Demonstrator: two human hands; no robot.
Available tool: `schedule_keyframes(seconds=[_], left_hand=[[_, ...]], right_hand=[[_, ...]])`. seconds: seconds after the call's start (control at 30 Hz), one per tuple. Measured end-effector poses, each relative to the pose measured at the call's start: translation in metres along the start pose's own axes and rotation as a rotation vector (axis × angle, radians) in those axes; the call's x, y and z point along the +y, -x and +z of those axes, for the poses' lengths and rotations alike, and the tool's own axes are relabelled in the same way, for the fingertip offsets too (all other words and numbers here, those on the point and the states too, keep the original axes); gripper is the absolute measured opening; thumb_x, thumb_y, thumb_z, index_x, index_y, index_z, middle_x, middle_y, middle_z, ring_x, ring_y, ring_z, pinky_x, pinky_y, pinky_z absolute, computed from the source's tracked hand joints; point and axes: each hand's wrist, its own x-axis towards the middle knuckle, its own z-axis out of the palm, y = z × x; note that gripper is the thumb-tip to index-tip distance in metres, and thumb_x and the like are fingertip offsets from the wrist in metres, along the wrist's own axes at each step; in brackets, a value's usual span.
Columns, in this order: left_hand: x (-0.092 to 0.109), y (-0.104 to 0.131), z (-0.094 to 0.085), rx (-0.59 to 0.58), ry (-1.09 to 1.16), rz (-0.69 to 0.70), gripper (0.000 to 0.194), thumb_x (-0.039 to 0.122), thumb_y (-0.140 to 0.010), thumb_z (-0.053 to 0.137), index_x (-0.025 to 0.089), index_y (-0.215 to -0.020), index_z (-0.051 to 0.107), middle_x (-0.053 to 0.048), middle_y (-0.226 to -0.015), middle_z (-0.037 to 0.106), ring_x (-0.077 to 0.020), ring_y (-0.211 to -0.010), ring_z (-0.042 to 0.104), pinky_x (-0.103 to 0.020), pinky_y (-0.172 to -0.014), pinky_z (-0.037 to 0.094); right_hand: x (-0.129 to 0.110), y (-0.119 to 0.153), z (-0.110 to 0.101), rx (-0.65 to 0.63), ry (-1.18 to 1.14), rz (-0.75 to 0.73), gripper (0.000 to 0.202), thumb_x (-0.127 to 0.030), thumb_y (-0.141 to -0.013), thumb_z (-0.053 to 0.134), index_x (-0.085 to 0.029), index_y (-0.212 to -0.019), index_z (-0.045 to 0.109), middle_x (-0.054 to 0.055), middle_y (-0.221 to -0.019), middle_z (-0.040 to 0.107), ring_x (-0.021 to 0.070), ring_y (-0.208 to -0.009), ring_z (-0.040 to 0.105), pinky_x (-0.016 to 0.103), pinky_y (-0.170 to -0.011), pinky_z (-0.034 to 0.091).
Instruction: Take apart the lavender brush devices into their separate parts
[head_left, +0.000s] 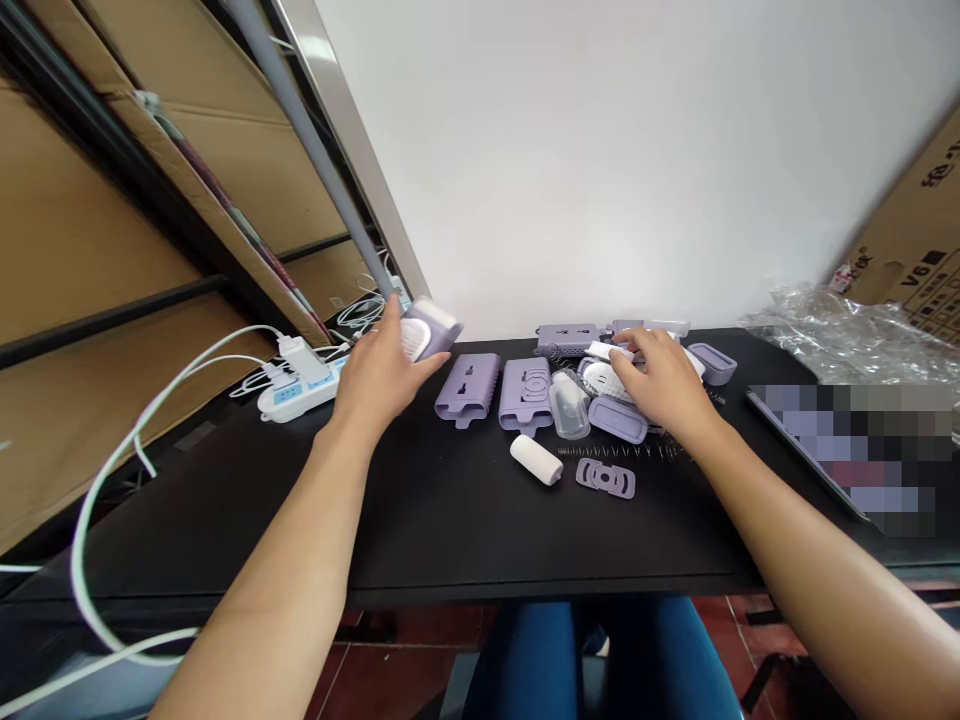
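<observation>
My left hand [382,365] is closed around a purple plastic part [444,325] with a white end and a white ribbed oval on its side, held just above the table. Over the pile, the fingers of my right hand [664,375] pinch a small white plastic piece [606,350]. Under that hand lies a white oval part [600,381], partly hidden. Two purple housings [466,390] [526,394] stand between my hands. Beside them are a clear bottle-like container [570,408], a purple oval frame [618,420], a white roller-like piece [535,460] and a flat purple plate [605,478].
A white power strip [300,392] with plugs and cables sits at the left. More purple housings [566,339] lie near the wall. Rows of thin pins [600,451] rest on the black table [480,540]. Clear plastic wrap [847,325] and a cardboard box [915,260] are at the right.
</observation>
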Motion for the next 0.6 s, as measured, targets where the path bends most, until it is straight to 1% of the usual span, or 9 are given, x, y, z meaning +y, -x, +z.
schedule_keyframes(seconds=[0.07, 0.13, 0.23, 0.3, 0.37, 0.47, 0.53, 0.6], left_hand=[[0.006, 0.003, 0.003, 0.091, 0.049, 0.189, 0.106, 0.047, -0.086, 0.081, 0.021, -0.172, 0.025, -0.022, -0.155, 0.061, -0.0467, -0.141, 0.059, -0.060, -0.114, 0.050], [0.016, 0.009, 0.005, 0.187, 0.076, 0.386, 0.104, 0.044, -0.088, 0.082, 0.026, -0.172, 0.023, -0.019, -0.156, 0.061, -0.0422, -0.144, 0.057, -0.057, -0.118, 0.048], [0.037, 0.023, 0.002, 0.316, 0.069, 0.651, 0.103, 0.037, -0.092, 0.080, 0.031, -0.173, 0.016, -0.017, -0.156, 0.060, -0.0381, -0.143, 0.059, -0.056, -0.119, 0.048], [0.054, 0.034, 0.000, 0.376, 0.059, 0.799, 0.102, 0.032, -0.095, 0.078, 0.031, -0.173, 0.012, -0.017, -0.155, 0.061, -0.0369, -0.142, 0.060, -0.055, -0.117, 0.050], [0.069, 0.044, -0.001, 0.422, 0.067, 0.928, 0.098, 0.030, -0.096, 0.076, 0.029, -0.173, 0.014, -0.018, -0.152, 0.064, -0.0356, -0.142, 0.060, -0.052, -0.116, 0.050], [0.080, 0.052, 0.003, 0.461, 0.079, 1.044, 0.092, 0.030, -0.098, 0.074, 0.026, -0.172, 0.020, -0.018, -0.147, 0.068, -0.0343, -0.139, 0.063, -0.051, -0.117, 0.049], [0.081, 0.053, 0.006, 0.451, 0.084, 1.070, 0.088, 0.032, -0.098, 0.074, 0.026, -0.171, 0.023, -0.017, -0.146, 0.068, -0.0335, -0.138, 0.063, -0.051, -0.117, 0.049], [0.078, 0.051, 0.007, 0.423, 0.081, 1.050, 0.087, 0.034, -0.098, 0.074, 0.026, -0.170, 0.026, -0.018, -0.147, 0.067, -0.0342, -0.140, 0.062, -0.052, -0.119, 0.047]], right_hand=[[-0.002, 0.001, 0.000, 0.018, -0.088, -0.023, 0.033, -0.042, -0.098, 0.057, -0.022, -0.117, 0.075, 0.013, -0.113, 0.070, 0.0329, -0.108, 0.067, 0.049, -0.094, 0.052], [-0.007, 0.004, -0.001, 0.026, -0.187, -0.060, 0.033, -0.044, -0.099, 0.058, -0.024, -0.119, 0.073, 0.011, -0.112, 0.071, 0.0304, -0.107, 0.067, 0.045, -0.088, 0.053], [-0.018, 0.011, -0.004, -0.001, -0.306, -0.153, 0.039, -0.048, -0.099, 0.061, -0.026, -0.131, 0.067, 0.010, -0.116, 0.071, 0.0285, -0.107, 0.067, 0.040, -0.081, 0.054], [-0.025, 0.017, -0.004, -0.056, -0.366, -0.236, 0.048, -0.051, -0.100, 0.062, -0.027, -0.142, 0.060, 0.010, -0.118, 0.071, 0.0282, -0.108, 0.068, 0.041, -0.083, 0.055], [-0.030, 0.022, -0.003, -0.127, -0.406, -0.299, 0.057, -0.054, -0.100, 0.063, -0.028, -0.150, 0.052, 0.010, -0.122, 0.072, 0.0286, -0.108, 0.069, 0.043, -0.087, 0.055], [-0.034, 0.028, 0.001, -0.200, -0.416, -0.288, 0.064, -0.053, -0.097, 0.068, -0.030, -0.153, 0.046, 0.009, -0.128, 0.072, 0.0300, -0.104, 0.071, 0.046, -0.088, 0.056], [-0.035, 0.030, 0.003, -0.224, -0.415, -0.260, 0.062, -0.053, -0.096, 0.070, -0.030, -0.148, 0.047, 0.009, -0.129, 0.072, 0.0309, -0.104, 0.072, 0.047, -0.088, 0.057], [-0.035, 0.030, 0.005, -0.238, -0.432, -0.250, 0.058, -0.054, -0.096, 0.070, -0.029, -0.144, 0.049, 0.009, -0.125, 0.073, 0.0313, -0.104, 0.072, 0.047, -0.088, 0.057]])
